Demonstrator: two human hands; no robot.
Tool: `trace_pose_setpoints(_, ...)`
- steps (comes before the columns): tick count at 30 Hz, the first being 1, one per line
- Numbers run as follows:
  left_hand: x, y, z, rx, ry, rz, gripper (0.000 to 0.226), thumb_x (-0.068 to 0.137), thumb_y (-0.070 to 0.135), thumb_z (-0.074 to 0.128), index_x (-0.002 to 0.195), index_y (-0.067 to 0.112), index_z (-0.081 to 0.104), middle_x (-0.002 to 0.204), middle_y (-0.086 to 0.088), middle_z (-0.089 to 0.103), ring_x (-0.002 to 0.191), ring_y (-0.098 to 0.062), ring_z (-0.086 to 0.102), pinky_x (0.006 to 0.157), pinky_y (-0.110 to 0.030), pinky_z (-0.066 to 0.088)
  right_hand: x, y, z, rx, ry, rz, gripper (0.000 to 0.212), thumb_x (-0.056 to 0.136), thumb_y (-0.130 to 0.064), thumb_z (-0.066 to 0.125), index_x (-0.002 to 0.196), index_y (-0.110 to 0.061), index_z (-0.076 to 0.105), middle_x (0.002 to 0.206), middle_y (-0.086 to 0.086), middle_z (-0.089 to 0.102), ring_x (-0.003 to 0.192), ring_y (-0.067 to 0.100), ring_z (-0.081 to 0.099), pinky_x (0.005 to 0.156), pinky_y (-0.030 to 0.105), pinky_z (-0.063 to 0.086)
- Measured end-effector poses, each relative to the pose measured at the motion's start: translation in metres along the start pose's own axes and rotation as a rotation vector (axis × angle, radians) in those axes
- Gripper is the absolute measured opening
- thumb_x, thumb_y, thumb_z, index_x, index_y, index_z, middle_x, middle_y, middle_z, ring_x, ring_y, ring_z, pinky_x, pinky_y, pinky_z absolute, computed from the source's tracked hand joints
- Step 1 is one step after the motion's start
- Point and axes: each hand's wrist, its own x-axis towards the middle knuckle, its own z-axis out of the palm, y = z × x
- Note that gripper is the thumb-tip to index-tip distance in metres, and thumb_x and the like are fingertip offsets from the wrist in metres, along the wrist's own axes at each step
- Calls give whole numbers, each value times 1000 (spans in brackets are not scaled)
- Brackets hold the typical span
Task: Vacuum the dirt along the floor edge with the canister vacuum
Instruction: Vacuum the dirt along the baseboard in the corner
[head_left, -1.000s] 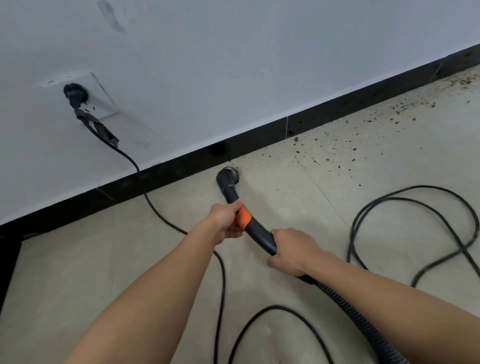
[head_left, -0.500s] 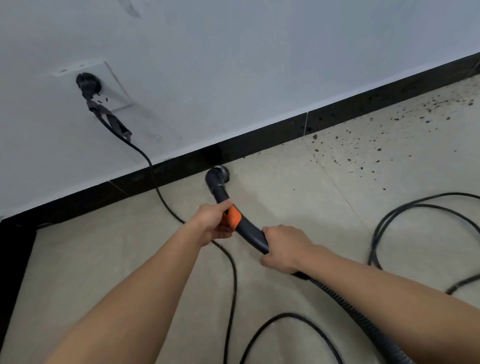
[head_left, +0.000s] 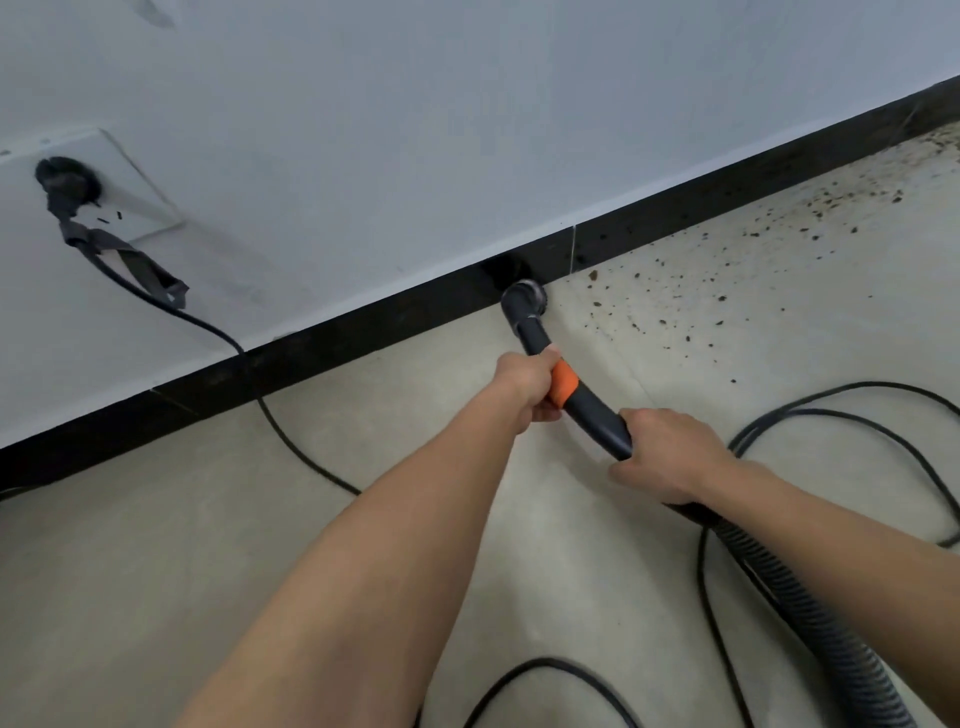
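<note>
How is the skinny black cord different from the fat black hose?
The cord is thin and smooth; the hose is fat and ribbed. The cord runs up to a plug in the wall socket; the hose joins the handle that the left hand and right hand grip. Both are black and lie on the floor.

Nozzle (head_left: 524, 301) against baseboard (head_left: 363, 332), dirt (head_left: 727, 270) right, socket (head_left: 104, 182) on wall left
</note>
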Motion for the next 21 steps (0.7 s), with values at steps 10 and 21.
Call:
trace_pose_setpoints(10,8,7,-4,67,-51,16,34,93,33,61,109,5,52,84,-15,58,61,-25,56,61,-34,53,1,-2,0,69,-12,12,26,77,-38,66,81,-24,45,76,-2,55,66,17,54,52,28,34)
trace_pose_setpoints(21,-59,-93,-183,-107,261,-138,34,93,35,62,103,3,56,74,-14,56,62,-25,55,55,-33,49,-14,-162,50,4,-171,-366,28,79,-30,64,103,-18,58,91,4,62,81,26,63,68,32,51)
